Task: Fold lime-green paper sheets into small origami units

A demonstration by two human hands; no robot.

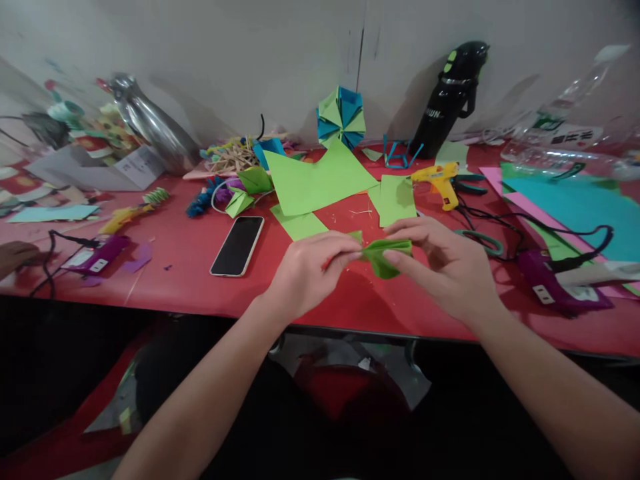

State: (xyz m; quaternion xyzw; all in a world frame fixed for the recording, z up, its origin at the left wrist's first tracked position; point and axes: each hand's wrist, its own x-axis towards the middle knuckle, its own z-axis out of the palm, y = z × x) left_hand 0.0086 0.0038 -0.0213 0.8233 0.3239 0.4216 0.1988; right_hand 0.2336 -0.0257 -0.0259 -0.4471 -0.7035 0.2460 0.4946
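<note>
A small folded green paper [384,259] is held above the red table [190,283], near its front edge. My left hand [317,267] pinches the paper's left end. On its right side, the thumb and fingers of my right hand [445,267] close round the folds. Parts of the fingertips are hidden behind the paper. Behind my hands lie a large light-green sheet [320,179] and smaller green pieces [395,200]. A phone [238,247] rests to the left of my left hand.
A yellow glue gun [440,183], black cables and a purple power strip [563,280] lie at right. A black bottle [445,100], blue-green paper ball [342,119] and steel flask [150,123] stand behind. Another person's hand [17,257] is at far left.
</note>
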